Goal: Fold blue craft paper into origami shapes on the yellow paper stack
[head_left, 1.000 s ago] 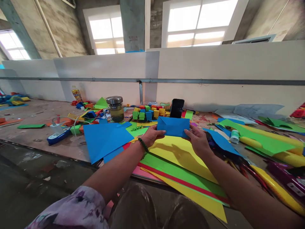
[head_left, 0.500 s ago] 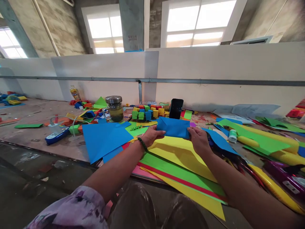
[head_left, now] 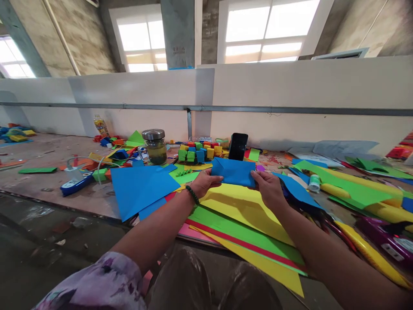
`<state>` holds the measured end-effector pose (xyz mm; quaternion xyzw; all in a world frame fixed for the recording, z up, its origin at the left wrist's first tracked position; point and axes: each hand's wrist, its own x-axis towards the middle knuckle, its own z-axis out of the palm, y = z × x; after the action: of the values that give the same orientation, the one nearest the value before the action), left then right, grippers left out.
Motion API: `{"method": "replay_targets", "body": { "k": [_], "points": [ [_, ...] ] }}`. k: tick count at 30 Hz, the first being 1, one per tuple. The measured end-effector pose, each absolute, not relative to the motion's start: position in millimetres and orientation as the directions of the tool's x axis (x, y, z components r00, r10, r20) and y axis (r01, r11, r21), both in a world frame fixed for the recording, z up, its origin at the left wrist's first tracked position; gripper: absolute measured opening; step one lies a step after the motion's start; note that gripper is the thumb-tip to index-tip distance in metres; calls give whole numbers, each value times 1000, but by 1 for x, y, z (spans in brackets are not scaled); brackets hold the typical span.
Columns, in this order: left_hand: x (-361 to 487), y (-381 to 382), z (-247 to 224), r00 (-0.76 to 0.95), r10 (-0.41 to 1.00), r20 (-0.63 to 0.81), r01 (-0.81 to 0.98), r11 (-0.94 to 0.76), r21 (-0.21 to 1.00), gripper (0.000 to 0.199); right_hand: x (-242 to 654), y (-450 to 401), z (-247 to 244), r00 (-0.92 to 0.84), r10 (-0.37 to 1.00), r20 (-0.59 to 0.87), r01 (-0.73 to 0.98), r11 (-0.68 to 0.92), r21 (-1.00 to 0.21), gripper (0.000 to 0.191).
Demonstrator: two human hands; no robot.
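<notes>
A folded piece of blue paper (head_left: pixel 233 172) is held up above the table, stretched between both hands. My left hand (head_left: pixel 206 183) pinches its left end, thumb along the front. At the right end, my right hand (head_left: pixel 266 186) grips the corner between thumb and fingers. Beneath them lies a stack of coloured sheets, with a yellow sheet (head_left: pixel 238 202) over a green sheet (head_left: pixel 232 232). Left of my left hand rests a larger blue sheet (head_left: pixel 138 189). Several small folded paper cubes (head_left: pixel 200 153) in mixed colours sit behind the held paper.
A lidded glass mug (head_left: pixel 156 148) and a dark phone (head_left: pixel 238 147) stand at the back. To the left are a blue-and-white power strip (head_left: pixel 76 184) and a bottle (head_left: pixel 101 126). On the right lie a white glue bottle (head_left: pixel 314 183), green paper (head_left: pixel 355 185) and a purple device (head_left: pixel 392 241).
My right hand has shifted slightly left along the blue paper's right end, its thumb now over the upper corner. The left hand keeps its pinch.
</notes>
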<state>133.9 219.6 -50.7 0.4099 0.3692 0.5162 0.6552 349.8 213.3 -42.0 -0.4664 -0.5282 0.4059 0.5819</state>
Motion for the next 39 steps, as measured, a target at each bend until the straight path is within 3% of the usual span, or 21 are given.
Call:
{"method": "replay_targets", "body": {
  "k": [9,12,21,31,39],
  "points": [
    [133,219,-49,163,984,-73,-377,130,917,42,351,207,-32,46,997,63,-42,65,-997,55],
    [133,217,-47,165,984,-70,-370,128,920,42,350,206,-32,15,990,137,22,137,-990,49],
    [130,218,-45,161,983,-83,-327,132,936,37,348,204,-33,-80,957,280,6,281,-960,44],
    [129,217,-42,172,985,19,-340,41,939,34,353,207,-33,-100,981,169,-113,158,-981,35],
    [126,221,-47,184,981,54,-330,10,944,41,355,209,-38,-155,960,232,-5,234,-972,37]
  ]
}}
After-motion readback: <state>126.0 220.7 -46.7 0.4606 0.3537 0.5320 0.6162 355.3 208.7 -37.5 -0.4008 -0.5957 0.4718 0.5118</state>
